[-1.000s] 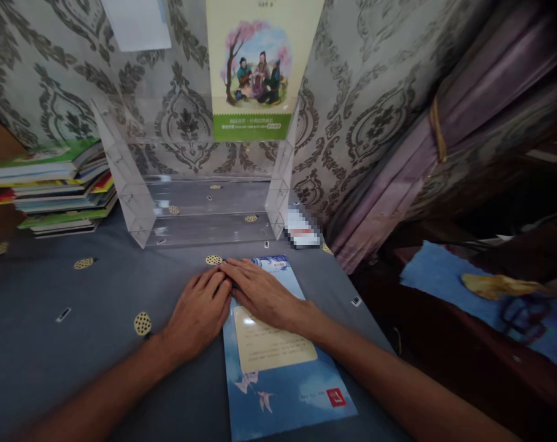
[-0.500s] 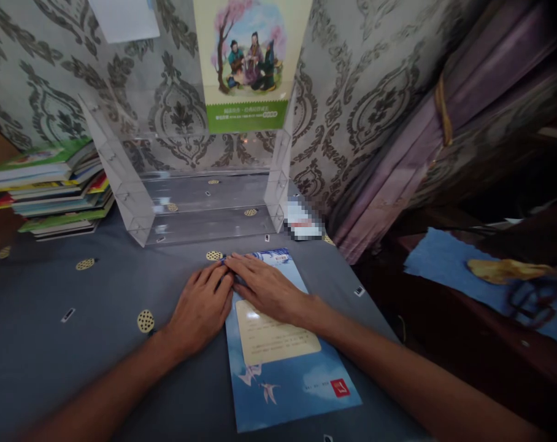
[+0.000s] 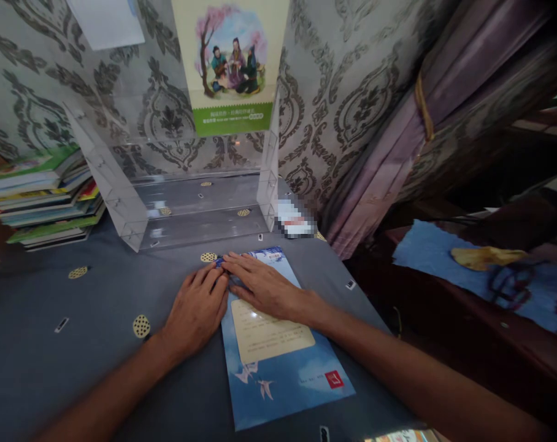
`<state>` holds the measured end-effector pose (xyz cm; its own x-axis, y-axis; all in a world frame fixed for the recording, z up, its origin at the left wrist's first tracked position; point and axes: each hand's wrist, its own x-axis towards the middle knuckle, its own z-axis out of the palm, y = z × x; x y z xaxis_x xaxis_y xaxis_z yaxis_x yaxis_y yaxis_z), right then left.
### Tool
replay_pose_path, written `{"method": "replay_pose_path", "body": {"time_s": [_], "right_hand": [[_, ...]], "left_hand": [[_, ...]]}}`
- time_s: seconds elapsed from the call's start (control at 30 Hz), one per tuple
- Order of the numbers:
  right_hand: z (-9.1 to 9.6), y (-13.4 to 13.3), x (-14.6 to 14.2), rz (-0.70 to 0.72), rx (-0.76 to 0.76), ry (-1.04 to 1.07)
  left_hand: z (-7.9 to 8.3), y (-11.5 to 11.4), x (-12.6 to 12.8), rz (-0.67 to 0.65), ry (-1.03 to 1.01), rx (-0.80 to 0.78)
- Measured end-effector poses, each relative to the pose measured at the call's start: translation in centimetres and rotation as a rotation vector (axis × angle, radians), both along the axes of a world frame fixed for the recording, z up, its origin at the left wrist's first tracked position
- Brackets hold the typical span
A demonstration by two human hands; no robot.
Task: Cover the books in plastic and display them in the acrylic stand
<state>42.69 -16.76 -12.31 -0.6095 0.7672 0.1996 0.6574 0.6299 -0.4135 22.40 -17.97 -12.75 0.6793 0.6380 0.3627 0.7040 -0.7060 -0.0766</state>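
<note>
A blue book point(image 3: 290, 380) with a cream text panel and a small red logo lies on the grey tablecloth. My right hand point(image 3: 264, 285) rests across its upper part, palm down, fingers stretched out toward the upper left edge. Along that same left edge, my left hand point(image 3: 195, 310) lies partly on the tablecloth, its fingers extended and meeting the right hand's fingertips. Both hands are open; neither is lifting the book. Beyond them stands a clear tiered stand point(image 3: 110, 178), with a cream and green illustrated book point(image 3: 235, 61) upright at its top.
A stack of books point(image 3: 53, 196) sits at the left. Beside the stand's right foot is a blurred-out pale item point(image 3: 294, 218). Past the table's right edge are a purple curtain point(image 3: 389, 147) and a blue cloth point(image 3: 426, 252). Another colourful printed thing point(image 3: 400, 436) peeks in at the bottom.
The view has swung slightly to the right, so the scene sits further left, and a printed thing now shows at the bottom edge. The hands stay nearly in place on the book.
</note>
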Motion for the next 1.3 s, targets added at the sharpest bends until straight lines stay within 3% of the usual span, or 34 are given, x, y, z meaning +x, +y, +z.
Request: {"method": "replay_pose_path", "body": {"time_s": [0.67, 1.07, 1.3], "right_hand": [[-1.6, -0.8, 6.8, -0.329, 0.181, 0.017], [-0.9, 0.1, 7.9, -0.379, -0.002, 0.216], [-1.2, 0.9, 8.7, -0.358, -0.071, 0.345]], "left_hand": [[-0.2, 0.0, 0.0, -0.004, -0.015, 0.01], [1.1, 0.3, -0.1, -0.032, 0.001, -0.078], [1.0, 1.2, 1.6, -0.114, 0.003, -0.165]]}}
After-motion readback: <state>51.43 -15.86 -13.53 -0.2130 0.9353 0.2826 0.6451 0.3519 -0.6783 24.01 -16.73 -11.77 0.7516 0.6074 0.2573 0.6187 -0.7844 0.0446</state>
